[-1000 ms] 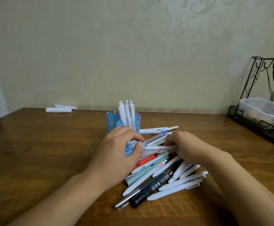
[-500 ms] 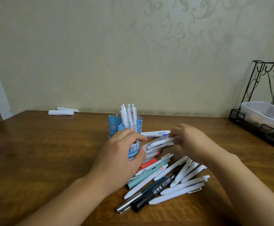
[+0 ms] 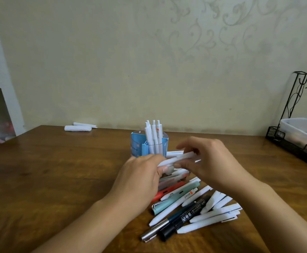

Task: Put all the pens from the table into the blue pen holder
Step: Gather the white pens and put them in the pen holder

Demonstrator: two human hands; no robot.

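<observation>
The step in hand looks to be lifting one white pen (image 3: 176,158) clear of the heap and turning it upright for the blue pen holder (image 3: 149,144). To do it well, I would keep the pinch near the barrel's middle, raise it free of the pens beneath, tip it vertical, and lower it into a gap beside the white pens already standing (image 3: 153,136) there, so none is knocked out.

The right hand (image 3: 209,161) is closed round that pen, thumb below and fingers curled over, holding it nearly level just in front of the holder. The left hand (image 3: 141,181) is half curled; its thumb and fingertips touch the pen's near end, and whether it truly grips I cannot tell.

The holder stands mid-tabletop toward the far edge. The pile of loose pens (image 3: 194,207) lies nearer the front edge, under and right of the hands.
</observation>
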